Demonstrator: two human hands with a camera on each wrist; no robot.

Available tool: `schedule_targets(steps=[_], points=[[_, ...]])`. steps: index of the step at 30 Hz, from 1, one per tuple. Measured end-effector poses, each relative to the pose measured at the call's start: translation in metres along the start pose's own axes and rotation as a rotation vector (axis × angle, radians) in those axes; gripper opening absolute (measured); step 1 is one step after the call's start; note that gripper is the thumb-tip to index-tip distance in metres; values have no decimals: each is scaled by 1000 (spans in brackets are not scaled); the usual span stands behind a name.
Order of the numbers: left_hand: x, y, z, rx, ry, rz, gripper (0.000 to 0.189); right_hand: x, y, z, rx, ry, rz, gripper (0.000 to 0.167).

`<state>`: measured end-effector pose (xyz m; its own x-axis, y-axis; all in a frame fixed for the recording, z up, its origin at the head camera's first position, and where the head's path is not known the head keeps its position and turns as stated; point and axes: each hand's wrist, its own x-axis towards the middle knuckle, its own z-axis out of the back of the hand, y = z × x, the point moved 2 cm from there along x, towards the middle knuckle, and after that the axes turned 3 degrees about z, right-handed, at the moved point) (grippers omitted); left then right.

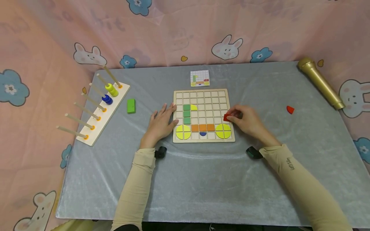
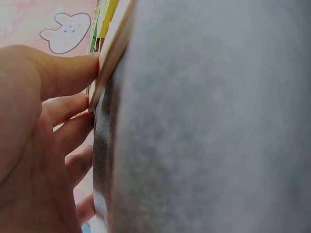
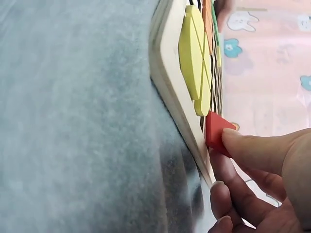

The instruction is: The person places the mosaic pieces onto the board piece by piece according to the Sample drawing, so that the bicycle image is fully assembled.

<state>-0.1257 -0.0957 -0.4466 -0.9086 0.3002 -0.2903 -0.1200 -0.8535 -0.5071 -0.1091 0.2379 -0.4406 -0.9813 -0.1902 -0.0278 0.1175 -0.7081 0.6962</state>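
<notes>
A wooden grid board lies on the table with green squares, orange squares, yellow quarter-round pieces and a blue half-round piece in its cells. At the board's right edge my right hand pinches a red piece between thumb and fingers, just above the two yellow pieces' circle. The piece's far side is covered by the fingers. My left hand, fingers stretched out, touches the board's left edge; its thumb lies against the wooden rim.
Behind the board lies a small pattern card. A green block and a pegged white stand with blue and yellow-green rings are on the left. To the right are a loose red rounded piece and a gold microphone.
</notes>
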Motion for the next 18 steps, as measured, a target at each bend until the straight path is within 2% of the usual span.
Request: schedule_targets(steps=[11,18], points=[[1,1,0,1,-2,-5,66,0,-1,0,-15,72,-12,13],[1,1,-1,-1,-4,-4,67,0,-13,8,25,-9,22,20]])
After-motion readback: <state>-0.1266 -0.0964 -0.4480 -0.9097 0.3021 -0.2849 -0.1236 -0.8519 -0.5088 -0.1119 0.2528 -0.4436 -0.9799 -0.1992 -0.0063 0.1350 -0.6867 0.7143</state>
